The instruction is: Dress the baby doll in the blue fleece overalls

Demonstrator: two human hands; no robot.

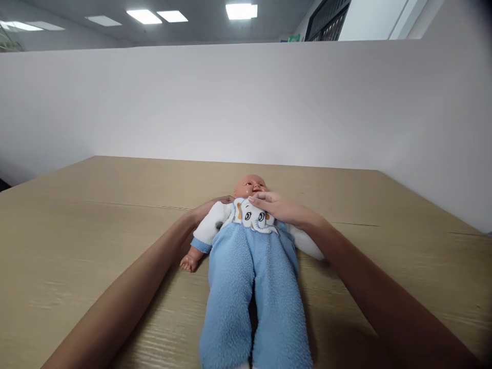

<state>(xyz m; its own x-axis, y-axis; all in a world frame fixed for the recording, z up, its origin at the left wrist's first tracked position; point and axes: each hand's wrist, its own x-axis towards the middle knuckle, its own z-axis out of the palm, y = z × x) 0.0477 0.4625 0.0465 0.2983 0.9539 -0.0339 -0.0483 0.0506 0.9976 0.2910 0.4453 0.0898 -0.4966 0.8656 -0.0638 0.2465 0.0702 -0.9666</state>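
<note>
A baby doll (249, 266) in a fluffy blue and white suit with an elephant picture lies on its back on the wooden table (77, 230), feet toward me. My left hand (207, 206) sits at the doll's shoulder, mostly behind the white sleeve, its fingers hidden. My right hand (280, 209) rests on the doll's upper chest, just under the chin, with the fingers together and pressed on the suit's collar.
A plain white partition wall (246, 102) runs along the far side of the table and down its right side. Ceiling lights (241, 10) show above the partition. Nothing else lies on the tabletop.
</note>
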